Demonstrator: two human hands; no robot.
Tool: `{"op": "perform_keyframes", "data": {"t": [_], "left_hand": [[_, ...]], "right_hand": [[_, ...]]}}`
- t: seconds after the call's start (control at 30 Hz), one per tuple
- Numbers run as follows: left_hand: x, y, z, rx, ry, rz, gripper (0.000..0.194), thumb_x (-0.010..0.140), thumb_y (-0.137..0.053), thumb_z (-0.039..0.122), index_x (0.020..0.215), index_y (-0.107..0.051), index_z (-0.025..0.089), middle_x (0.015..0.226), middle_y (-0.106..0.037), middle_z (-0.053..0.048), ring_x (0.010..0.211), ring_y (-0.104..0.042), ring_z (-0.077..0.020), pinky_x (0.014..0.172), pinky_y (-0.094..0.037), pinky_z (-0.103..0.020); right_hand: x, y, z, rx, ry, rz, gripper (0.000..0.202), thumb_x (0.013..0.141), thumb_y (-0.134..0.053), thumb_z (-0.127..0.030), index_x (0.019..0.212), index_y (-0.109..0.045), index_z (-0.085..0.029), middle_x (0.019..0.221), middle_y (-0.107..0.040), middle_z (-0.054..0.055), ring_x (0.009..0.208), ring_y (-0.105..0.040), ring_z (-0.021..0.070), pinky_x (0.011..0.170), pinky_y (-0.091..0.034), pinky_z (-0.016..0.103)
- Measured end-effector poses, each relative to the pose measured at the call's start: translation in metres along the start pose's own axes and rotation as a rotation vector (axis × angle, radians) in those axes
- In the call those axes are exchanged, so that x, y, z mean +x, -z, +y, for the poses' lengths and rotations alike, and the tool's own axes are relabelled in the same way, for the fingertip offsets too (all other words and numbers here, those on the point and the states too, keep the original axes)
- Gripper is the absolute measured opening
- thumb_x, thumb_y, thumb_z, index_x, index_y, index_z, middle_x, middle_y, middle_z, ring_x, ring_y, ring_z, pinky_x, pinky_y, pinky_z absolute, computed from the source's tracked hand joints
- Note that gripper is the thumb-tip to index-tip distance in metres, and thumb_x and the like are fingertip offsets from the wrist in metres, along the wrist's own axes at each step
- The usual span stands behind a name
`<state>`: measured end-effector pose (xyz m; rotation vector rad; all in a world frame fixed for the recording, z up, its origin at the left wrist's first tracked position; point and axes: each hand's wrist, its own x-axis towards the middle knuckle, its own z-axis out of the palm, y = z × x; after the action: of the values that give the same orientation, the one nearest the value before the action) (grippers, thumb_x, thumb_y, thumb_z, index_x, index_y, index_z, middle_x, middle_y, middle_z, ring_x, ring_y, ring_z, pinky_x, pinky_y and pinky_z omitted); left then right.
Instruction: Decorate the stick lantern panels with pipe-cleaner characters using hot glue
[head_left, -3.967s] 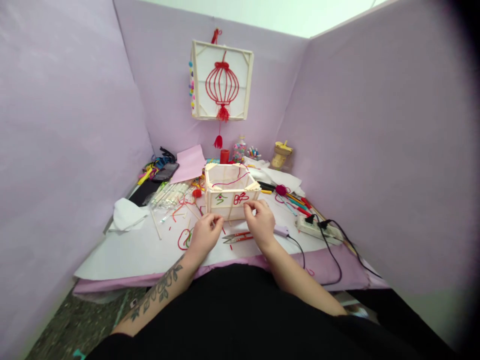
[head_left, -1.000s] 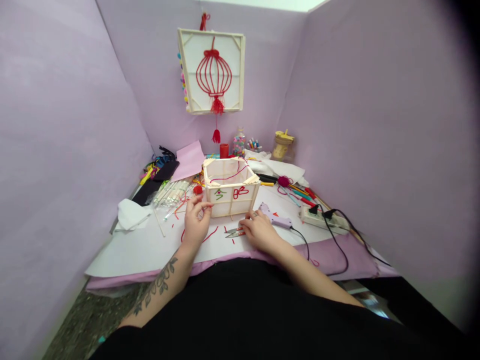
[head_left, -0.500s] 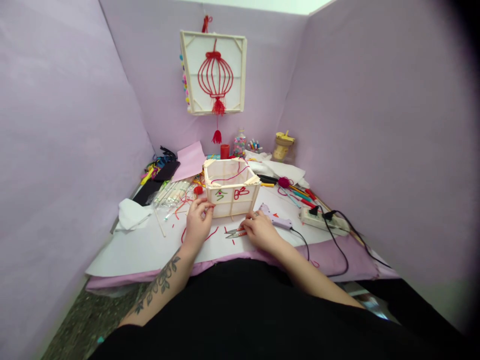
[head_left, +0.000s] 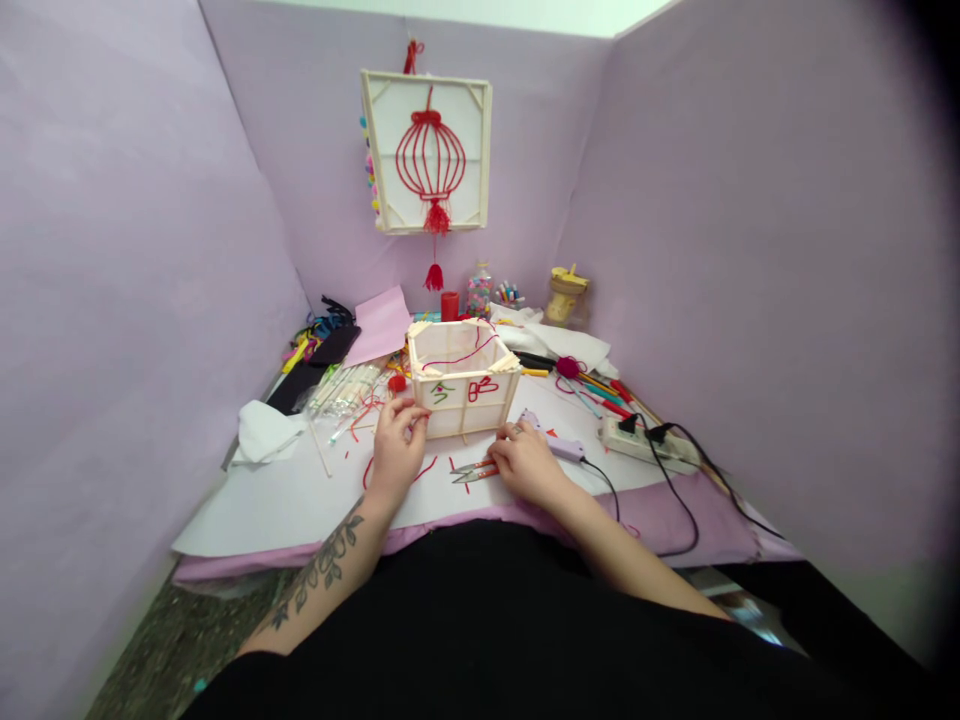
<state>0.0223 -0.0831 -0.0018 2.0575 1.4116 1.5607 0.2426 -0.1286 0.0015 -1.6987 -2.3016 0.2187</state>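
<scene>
Pale lilac walls stand behind and to both sides of a tabletop covered in white. On the back wall hangs a square lantern bearing a red lantern motif. The box, a pale stick frame with white panels, stands upright near the middle of the tabletop, open side up, a red thread lying across its opening and green and red marks on its front. It is judged light, stiff along the sticks but fragile in the panels, and unlikely to slip; hold is best taken at the corner posts or thick rim corners, clear of the panels and marks. The left hand is at the box's front left edge, thumb and forefinger close together; whether they pinch anything cannot be told. The right hand lies low, just beside the front right corner, fingers curled over the snips' handles; whether they grip is not shown. A glue gun lies beyond that hand. The snips point left, blades apart, with small red scraps near them.
</scene>
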Motion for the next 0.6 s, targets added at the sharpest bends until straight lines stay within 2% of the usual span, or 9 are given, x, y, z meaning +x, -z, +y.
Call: {"op": "perform_keyframes", "data": {"t": [0.17, 0.23, 0.3, 0.37, 0.47, 0.53, 0.6], "left_hand": [[0.002, 0.002, 0.002, -0.059, 0.037, 0.016, 0.015, 0.085, -0.056, 0.024, 0.088, -0.070, 0.020, 0.107, -0.057, -0.008, 0.107, -0.057, -0.0209, 0.094, -0.048, -0.038], [0.003, 0.003, 0.004, -0.095, 0.082, 0.050, 0.015, 0.085, -0.057, 0.026, 0.088, -0.070, 0.020, 0.105, -0.058, -0.008, 0.104, -0.057, -0.0206, 0.088, -0.050, -0.035], [0.004, 0.005, 0.005, -0.153, 0.140, 0.096, 0.016, 0.086, -0.057, 0.030, 0.090, -0.067, 0.019, 0.102, -0.061, -0.007, 0.099, -0.058, -0.0193, 0.082, -0.050, -0.032], [0.004, 0.006, 0.007, -0.232, 0.220, 0.121, 0.018, 0.087, -0.057, 0.033, 0.094, -0.065, 0.019, 0.096, -0.063, -0.005, 0.091, -0.059, -0.0170, 0.079, -0.049, -0.029], [0.006, 0.010, 0.011, -0.321, 0.314, 0.113, 0.020, 0.086, -0.059, 0.038, 0.093, -0.062, 0.019, 0.086, -0.063, -0.002, 0.079, -0.059, -0.0144, 0.074, -0.048, -0.027], [0.007, 0.015, 0.014, -0.313, 0.308, 0.086, 0.020, 0.086, -0.059, 0.038, 0.091, -0.061, 0.019, 0.084, -0.062, -0.001, 0.077, -0.058, -0.0146, 0.072, -0.048, -0.027], [0.009, 0.019, 0.016, -0.227, 0.234, 0.052, 0.018, 0.085, -0.060, 0.038, 0.088, -0.063, 0.020, 0.090, -0.062, -0.004, 0.085, -0.060, -0.0172, 0.075, -0.049, -0.029]], "right_hand": [[-0.007, 0.016, 0.036, -0.005, -0.139, 0.085, 0.030, 0.091, -0.045, -0.018, 0.104, -0.072, -0.022, 0.114, -0.066, 0.009, 0.107, -0.049, 0.0278, 0.085, -0.035, 0.038], [-0.011, 0.023, 0.056, -0.048, -0.212, 0.074, 0.029, 0.090, -0.048, -0.020, 0.111, -0.068, -0.020, 0.117, -0.064, 0.012, 0.110, -0.049, 0.0291, 0.087, -0.035, 0.038], [-0.015, 0.027, 0.071, -0.069, -0.231, 0.011, 0.034, 0.086, -0.055, -0.024, 0.119, -0.063, -0.017, 0.117, -0.062, 0.014, 0.109, -0.051, 0.0293, 0.087, -0.035, 0.037], [-0.016, 0.027, 0.078, -0.064, -0.229, -0.067, 0.041, 0.083, -0.059, -0.025, 0.123, -0.059, -0.015, 0.116, -0.061, 0.015, 0.107, -0.053, 0.0289, 0.087, -0.037, 0.035], [-0.014, 0.024, 0.081, -0.025, -0.242, -0.125, 0.041, 0.083, -0.056, -0.022, 0.123, -0.058, -0.013, 0.116, -0.059, 0.017, 0.107, -0.055, 0.0285, 0.088, -0.039, 0.035], [-0.013, 0.025, 0.084, 0.026, -0.245, -0.125, 0.039, 0.083, -0.055, -0.020, 0.121, -0.059, -0.012, 0.115, -0.059, 0.017, 0.107, -0.055, 0.0285, 0.090, -0.039, 0.036], [-0.014, 0.028, 0.089, 0.114, -0.234, -0.087, 0.038, 0.081, -0.055, -0.019, 0.118, -0.060, -0.012, 0.114, -0.060, 0.016, 0.106, -0.056, 0.0275, 0.092, -0.040, 0.037]]}}
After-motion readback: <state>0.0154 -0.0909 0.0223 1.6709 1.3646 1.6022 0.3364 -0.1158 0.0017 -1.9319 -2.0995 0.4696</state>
